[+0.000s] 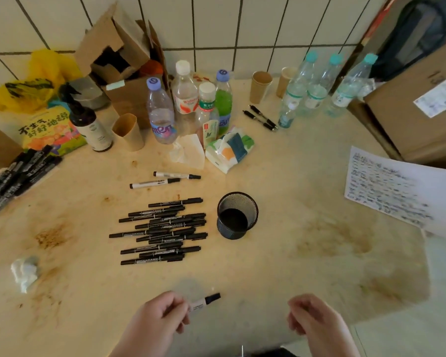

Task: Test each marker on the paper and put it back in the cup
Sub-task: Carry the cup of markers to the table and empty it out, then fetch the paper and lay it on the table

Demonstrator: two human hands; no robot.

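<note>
Both hands sit nearest: left hand has its grip pinched on a white-barrelled marker, right hand loosely curled, holding nothing. Paper lies far right on the surface, mesh cup mid-scene. Marker looks light, stiff, smooth; hold mid-barrel.

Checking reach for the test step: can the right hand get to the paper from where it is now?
Probably yes. The right hand holds nothing, and the table between it and the paper is bare, though the paper lies at the far right edge.
</note>
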